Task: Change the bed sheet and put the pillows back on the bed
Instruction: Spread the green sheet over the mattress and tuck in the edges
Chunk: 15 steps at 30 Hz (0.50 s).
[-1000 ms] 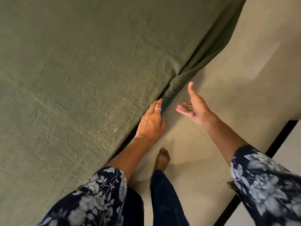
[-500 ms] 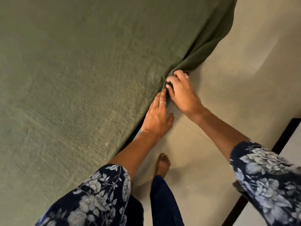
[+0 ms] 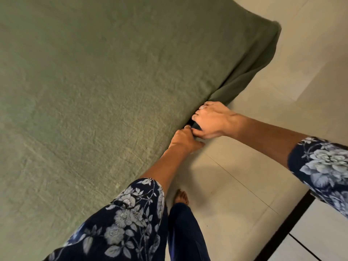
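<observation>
An olive green bed sheet (image 3: 113, 91) covers the bed and fills the left and middle of the view. Its loose end (image 3: 250, 72) hangs down the bed's side toward the far corner. At the bed's side edge my left hand (image 3: 183, 140) reaches under the edge, its fingers curled and hidden beneath the mattress. My right hand (image 3: 212, 119) sits just beyond it, fingers curled round the hanging sheet where it meets the edge. The two hands touch. No pillow is in view.
Pale floor tiles (image 3: 263, 157) run along the right of the bed. My bare foot (image 3: 181, 196) stands close to the bed's side. A dark strip (image 3: 288, 228) crosses the floor at the lower right.
My right hand came in from the open air, took hold of the hanging sheet and moved down beside my left hand. My left hand's fingers have curled in under the edge.
</observation>
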Each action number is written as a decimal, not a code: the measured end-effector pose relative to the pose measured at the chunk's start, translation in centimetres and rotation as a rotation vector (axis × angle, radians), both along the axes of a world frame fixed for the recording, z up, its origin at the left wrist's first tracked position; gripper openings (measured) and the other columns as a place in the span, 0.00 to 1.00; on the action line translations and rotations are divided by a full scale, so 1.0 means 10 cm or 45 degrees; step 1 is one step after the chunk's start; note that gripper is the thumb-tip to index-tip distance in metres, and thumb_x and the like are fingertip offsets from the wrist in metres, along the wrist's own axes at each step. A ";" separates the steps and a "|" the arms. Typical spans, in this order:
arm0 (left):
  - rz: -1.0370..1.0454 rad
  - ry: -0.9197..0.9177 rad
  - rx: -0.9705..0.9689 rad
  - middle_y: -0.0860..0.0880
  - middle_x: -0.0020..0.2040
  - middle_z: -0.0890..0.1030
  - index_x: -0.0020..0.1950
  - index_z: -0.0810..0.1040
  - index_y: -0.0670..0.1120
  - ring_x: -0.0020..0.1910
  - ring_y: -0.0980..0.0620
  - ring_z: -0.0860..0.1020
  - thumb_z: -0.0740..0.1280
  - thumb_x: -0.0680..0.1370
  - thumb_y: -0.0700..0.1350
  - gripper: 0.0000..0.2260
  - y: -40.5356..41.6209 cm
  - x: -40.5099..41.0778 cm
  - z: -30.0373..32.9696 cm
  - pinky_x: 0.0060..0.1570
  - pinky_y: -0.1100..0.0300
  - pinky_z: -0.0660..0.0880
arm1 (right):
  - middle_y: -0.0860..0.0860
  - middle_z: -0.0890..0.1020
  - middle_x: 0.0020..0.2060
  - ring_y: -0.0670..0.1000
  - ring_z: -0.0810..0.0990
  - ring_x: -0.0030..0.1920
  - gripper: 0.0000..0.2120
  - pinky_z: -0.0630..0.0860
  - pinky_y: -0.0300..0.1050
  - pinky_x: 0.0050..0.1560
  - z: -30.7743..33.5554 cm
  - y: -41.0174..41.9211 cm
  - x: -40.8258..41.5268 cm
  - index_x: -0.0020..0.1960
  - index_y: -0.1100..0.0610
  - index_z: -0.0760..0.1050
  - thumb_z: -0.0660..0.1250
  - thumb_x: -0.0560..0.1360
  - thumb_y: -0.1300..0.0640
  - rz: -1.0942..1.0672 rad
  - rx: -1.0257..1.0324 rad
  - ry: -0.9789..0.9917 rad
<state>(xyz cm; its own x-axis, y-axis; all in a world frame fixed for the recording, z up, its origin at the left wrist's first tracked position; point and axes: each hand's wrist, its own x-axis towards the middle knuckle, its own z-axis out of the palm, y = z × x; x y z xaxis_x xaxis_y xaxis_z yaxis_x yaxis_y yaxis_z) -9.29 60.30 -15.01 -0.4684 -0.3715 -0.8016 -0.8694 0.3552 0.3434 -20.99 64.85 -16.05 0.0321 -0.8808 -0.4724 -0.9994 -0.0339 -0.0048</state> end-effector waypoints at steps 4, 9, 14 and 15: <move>0.112 -0.061 0.167 0.44 0.63 0.76 0.64 0.68 0.42 0.63 0.46 0.75 0.71 0.74 0.48 0.22 -0.06 -0.04 -0.06 0.52 0.60 0.70 | 0.53 0.82 0.52 0.54 0.78 0.56 0.26 0.70 0.48 0.60 0.05 -0.16 -0.10 0.54 0.52 0.77 0.51 0.74 0.36 -0.056 0.252 -0.058; 0.193 -0.099 0.317 0.45 0.67 0.72 0.71 0.64 0.42 0.66 0.46 0.72 0.70 0.75 0.51 0.29 -0.12 -0.08 -0.08 0.53 0.61 0.68 | 0.54 0.80 0.57 0.53 0.75 0.61 0.30 0.65 0.49 0.65 0.04 -0.27 -0.19 0.59 0.53 0.77 0.45 0.78 0.36 -0.102 0.422 -0.102; 0.209 -0.109 0.303 0.41 0.66 0.74 0.69 0.67 0.41 0.65 0.42 0.73 0.65 0.79 0.50 0.22 -0.12 -0.10 -0.02 0.55 0.58 0.69 | 0.53 0.82 0.53 0.54 0.78 0.57 0.24 0.65 0.48 0.60 0.02 -0.23 -0.23 0.54 0.55 0.79 0.47 0.81 0.44 -0.062 0.284 -0.106; 0.200 -0.086 0.260 0.40 0.65 0.74 0.67 0.67 0.40 0.64 0.41 0.73 0.64 0.79 0.49 0.20 -0.11 -0.10 0.02 0.57 0.56 0.69 | 0.52 0.83 0.51 0.54 0.78 0.56 0.22 0.65 0.48 0.58 0.02 -0.18 -0.23 0.52 0.54 0.79 0.48 0.82 0.46 -0.013 0.214 -0.111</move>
<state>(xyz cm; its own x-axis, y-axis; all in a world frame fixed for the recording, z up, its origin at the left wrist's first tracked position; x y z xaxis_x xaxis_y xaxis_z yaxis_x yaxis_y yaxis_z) -10.26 59.23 -14.80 -0.3604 -0.2627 -0.8950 -0.9319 0.1433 0.3332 -23.26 63.09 -15.81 0.0707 -0.7903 -0.6087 -0.9952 -0.0148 -0.0964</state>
